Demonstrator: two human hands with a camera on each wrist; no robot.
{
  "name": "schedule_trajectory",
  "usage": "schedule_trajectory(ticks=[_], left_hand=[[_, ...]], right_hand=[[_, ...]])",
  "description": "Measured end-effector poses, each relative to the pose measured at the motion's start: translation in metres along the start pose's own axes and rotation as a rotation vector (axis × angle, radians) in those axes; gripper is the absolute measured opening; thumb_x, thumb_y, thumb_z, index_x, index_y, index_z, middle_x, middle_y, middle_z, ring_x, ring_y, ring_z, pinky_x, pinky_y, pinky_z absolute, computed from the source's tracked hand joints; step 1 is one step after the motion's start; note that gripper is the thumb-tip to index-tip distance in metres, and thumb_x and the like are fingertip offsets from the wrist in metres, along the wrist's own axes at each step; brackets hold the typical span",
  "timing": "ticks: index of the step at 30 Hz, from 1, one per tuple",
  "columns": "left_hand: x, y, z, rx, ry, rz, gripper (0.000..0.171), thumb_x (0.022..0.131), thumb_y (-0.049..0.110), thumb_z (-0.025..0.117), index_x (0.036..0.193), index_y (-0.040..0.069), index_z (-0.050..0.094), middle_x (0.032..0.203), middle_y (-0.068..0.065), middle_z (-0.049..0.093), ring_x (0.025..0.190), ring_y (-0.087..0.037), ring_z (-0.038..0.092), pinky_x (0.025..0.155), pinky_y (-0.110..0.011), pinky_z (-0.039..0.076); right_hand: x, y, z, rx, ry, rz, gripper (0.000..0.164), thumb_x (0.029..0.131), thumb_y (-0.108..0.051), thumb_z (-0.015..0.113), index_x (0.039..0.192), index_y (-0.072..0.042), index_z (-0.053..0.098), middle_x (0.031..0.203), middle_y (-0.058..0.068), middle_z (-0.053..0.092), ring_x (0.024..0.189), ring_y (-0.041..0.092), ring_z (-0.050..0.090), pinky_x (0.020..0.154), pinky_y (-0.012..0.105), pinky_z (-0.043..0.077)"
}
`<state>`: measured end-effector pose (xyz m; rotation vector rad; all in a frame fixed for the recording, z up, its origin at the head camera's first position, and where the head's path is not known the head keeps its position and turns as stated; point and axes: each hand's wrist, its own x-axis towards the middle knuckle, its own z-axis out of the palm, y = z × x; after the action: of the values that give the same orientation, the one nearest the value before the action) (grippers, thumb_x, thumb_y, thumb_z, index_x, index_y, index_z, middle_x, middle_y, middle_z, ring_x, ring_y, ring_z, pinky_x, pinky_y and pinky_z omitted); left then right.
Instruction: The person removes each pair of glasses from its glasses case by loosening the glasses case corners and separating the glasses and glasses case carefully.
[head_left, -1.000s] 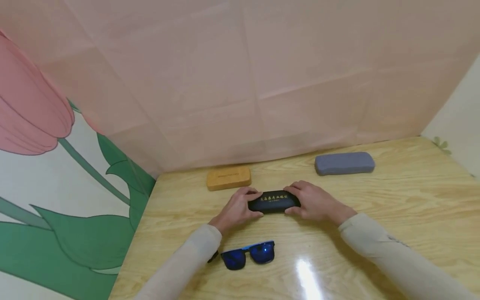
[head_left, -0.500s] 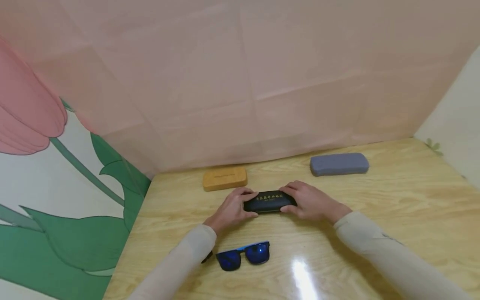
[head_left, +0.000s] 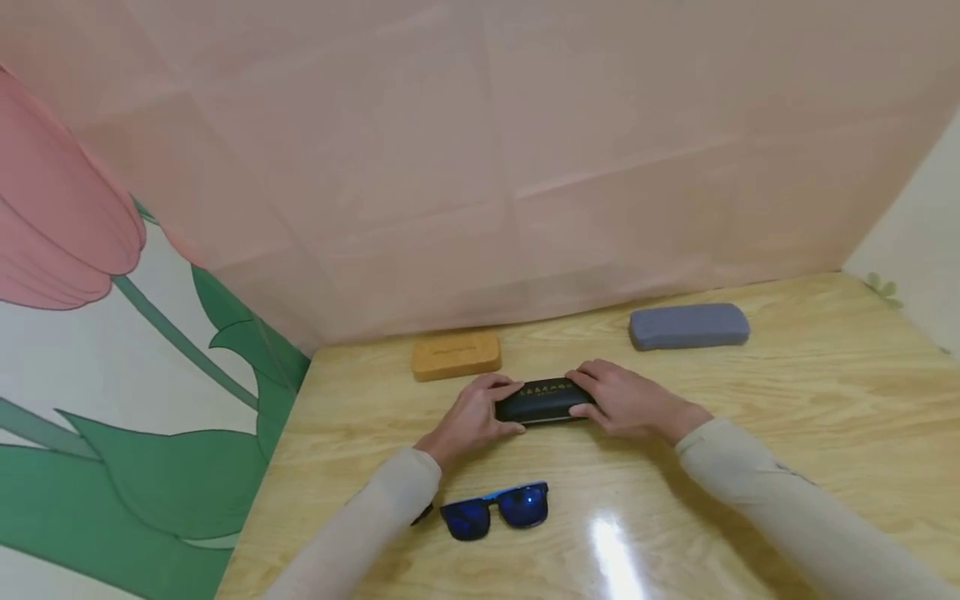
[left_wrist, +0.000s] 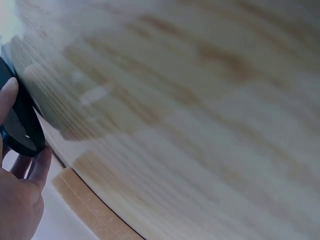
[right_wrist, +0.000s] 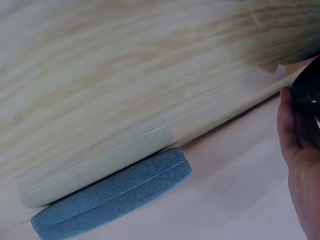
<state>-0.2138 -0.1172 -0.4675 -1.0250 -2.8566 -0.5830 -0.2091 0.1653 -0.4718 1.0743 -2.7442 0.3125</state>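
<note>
Gripping a black case (head_left: 543, 406) at its ends with left hand (head_left: 474, 415) and right hand (head_left: 626, 402).
Reaching across a wood-grain table (head_left: 795, 383) past blue-lensed sunglasses (head_left: 523, 506), with an orange case (head_left: 457, 357) beyond the left hand and a grey-blue case (head_left: 688, 327) at back right.

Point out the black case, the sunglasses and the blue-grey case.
Black case (head_left: 543, 405): head view, middle of its top.
Sunglasses (head_left: 492, 498): head view, on the bridge.
Blue-grey case (head_left: 688, 322): head view, middle of its top.

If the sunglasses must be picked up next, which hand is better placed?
Probably the left hand: it is nearer to the sunglasses than the right hand, though both grip the black glasses case.
</note>
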Motion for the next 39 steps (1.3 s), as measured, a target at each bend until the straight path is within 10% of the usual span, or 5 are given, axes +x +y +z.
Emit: schedule_trajectory(ticks=[39], left_hand=[[0.010,0.012,0.000,-0.096,0.017,-0.182,0.086,0.066,0.028,0.094,0.141,0.011,0.054,0.139,-0.008,0.061,0.127,-0.025,0.059,0.109,-0.036,0.048]], right_hand=[[0.022,0.020,-0.023,0.288,-0.215,0.099,0.054,0.107,-0.043,0.037,0.132,-0.002,0.061,0.127,0.017,0.065,0.122,0.038,0.060,0.106,0.056,0.044]])
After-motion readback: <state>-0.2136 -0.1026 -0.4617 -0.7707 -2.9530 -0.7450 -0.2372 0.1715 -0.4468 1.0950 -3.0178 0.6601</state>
